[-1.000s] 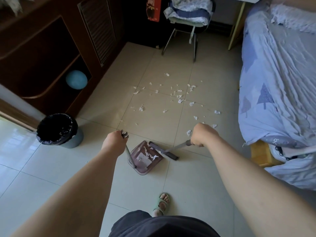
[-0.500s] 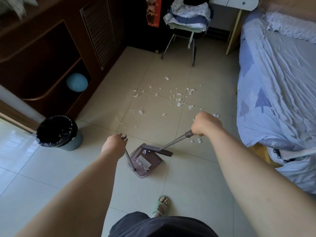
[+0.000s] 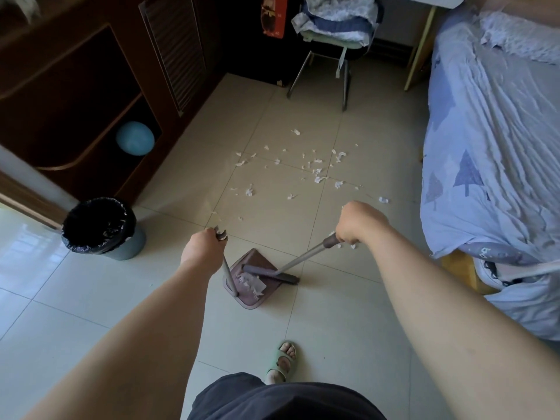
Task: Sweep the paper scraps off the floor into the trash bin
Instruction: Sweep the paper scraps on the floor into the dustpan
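White paper scraps [image 3: 316, 171] lie scattered over the beige tiles ahead of me. A mauve dustpan [image 3: 253, 295] rests on the floor in the middle, with some scraps inside it. My left hand [image 3: 201, 248] grips the top of the dustpan's upright handle. My right hand [image 3: 359, 222] grips the metal handle of a broom [image 3: 271, 273], whose dark head lies across the dustpan's mouth. The trash bin [image 3: 101, 227], lined with a black bag, stands to the left with a few scraps on its liner.
A dark wooden cabinet [image 3: 91, 95] runs along the left, a blue balloon [image 3: 135, 138] in its lower shelf. A chair [image 3: 335, 34] piled with clothes stands at the back. A bed [image 3: 497, 147] fills the right side. My sandalled foot [image 3: 283, 360] is just behind the dustpan.
My right hand rose and pulled the broom head into the dustpan's mouth, pushing scraps deeper in. The left hand kept the dustpan steady.
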Demonstrator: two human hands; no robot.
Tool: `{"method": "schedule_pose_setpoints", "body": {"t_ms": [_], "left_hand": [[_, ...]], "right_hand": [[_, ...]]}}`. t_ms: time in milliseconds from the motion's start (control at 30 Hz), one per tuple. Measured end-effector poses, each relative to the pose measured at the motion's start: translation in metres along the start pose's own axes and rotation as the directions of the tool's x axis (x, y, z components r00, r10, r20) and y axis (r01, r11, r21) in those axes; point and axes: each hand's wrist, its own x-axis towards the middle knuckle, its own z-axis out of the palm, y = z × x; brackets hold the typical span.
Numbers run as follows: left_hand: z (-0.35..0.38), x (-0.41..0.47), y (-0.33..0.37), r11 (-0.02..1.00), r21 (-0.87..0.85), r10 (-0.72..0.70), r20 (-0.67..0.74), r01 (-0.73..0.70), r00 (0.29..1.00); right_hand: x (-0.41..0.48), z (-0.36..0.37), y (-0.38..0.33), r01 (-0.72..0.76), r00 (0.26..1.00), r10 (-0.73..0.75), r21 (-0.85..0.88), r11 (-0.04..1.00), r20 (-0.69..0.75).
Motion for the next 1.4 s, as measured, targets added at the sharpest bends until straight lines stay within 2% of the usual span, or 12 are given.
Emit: {"method": "schedule_pose_setpoints", "body": {"t_ms": [67, 167, 367, 500, 733, 900, 1033, 1167, 1267, 1400], "left_hand": [[0.000, 0.001, 0.011, 0.999, 0.034, 0.017, -0.019, -0.016, 1.000], [0.002, 0.003, 0.029, 0.998, 0.056, 0.043, -0.032, -0.041, 0.999], [0.008, -0.001, 0.042, 0.994, 0.109, 0.010, -0.070, -0.003, 0.997], [0.008, -0.003, 0.037, 0.999, 0.052, -0.006, -0.102, 0.011, 0.995], [-0.004, -0.015, 0.009, 0.999, -0.005, -0.044, -0.115, 0.043, 0.992], [-0.016, -0.028, -0.024, 0.996, -0.066, -0.072, -0.124, 0.065, 0.990], [-0.028, -0.033, -0.053, 0.984, -0.133, -0.133, -0.132, 0.115, 0.982], [-0.042, -0.038, -0.084, 0.952, -0.268, -0.187, -0.119, 0.150, 0.975], [-0.055, -0.046, -0.109, 0.954, -0.241, -0.218, -0.140, 0.180, 0.966], [-0.075, -0.058, -0.140, 0.970, -0.091, -0.239, -0.202, 0.224, 0.950]], "right_hand": [[-0.001, -0.014, 0.012, -0.025, 0.999, 0.026, 0.030, 0.999, -0.039], [-0.004, -0.023, 0.025, -0.077, 0.997, 0.078, 0.059, 0.995, -0.008], [0.003, -0.014, 0.041, -0.108, 0.993, 0.113, 0.131, 0.985, -0.034], [0.011, -0.019, 0.044, -0.147, 0.984, 0.164, 0.205, 0.968, -0.066], [0.015, -0.006, 0.022, -0.134, 0.971, 0.181, 0.275, 0.952, -0.156], [0.001, 0.011, -0.016, -0.004, 0.979, 0.040, 0.182, 0.983, -0.198], [-0.009, 0.010, -0.050, 0.050, 0.984, -0.014, 0.196, 0.979, -0.180], [-0.022, 0.009, -0.087, 0.129, 0.980, -0.100, 0.165, 0.978, -0.174], [-0.033, 0.015, -0.119, 0.156, 0.979, -0.128, 0.180, 0.971, -0.158], [-0.041, 0.026, -0.154, 0.143, 0.986, -0.113, 0.279, 0.950, -0.123]]}}
